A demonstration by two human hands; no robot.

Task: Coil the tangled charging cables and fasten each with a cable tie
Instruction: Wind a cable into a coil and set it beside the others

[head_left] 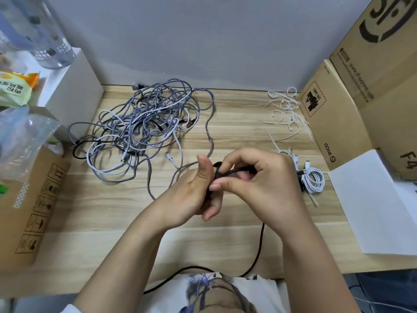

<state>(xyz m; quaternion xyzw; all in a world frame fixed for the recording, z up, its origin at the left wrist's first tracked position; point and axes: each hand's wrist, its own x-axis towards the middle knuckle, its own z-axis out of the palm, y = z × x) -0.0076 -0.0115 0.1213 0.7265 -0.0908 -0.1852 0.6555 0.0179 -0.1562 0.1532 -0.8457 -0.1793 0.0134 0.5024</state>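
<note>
A tangled pile of cables (144, 125) sprawls at the tabletop's (225, 123) left rear. At centre, the left hand (194, 190) grips a small black cable (259, 247) coil; the right hand's (259, 184) fingers (228, 162) pinch it. The tail runs toward the person. Cable ties (286, 111) lie right rear.

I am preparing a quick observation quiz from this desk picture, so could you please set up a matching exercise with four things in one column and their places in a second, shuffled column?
Things:
1. tangled cables
2. loose cable ties
3. coiled white cable
4. black cable

Places:
A. held between the left hand and the right hand, trailing off the desk's near edge
B. heaped on the desk's far left
C. scattered at the far right, beside the cardboard box
D. lying just right of the right hand

Pairs: 1-B, 2-C, 3-D, 4-A
</note>
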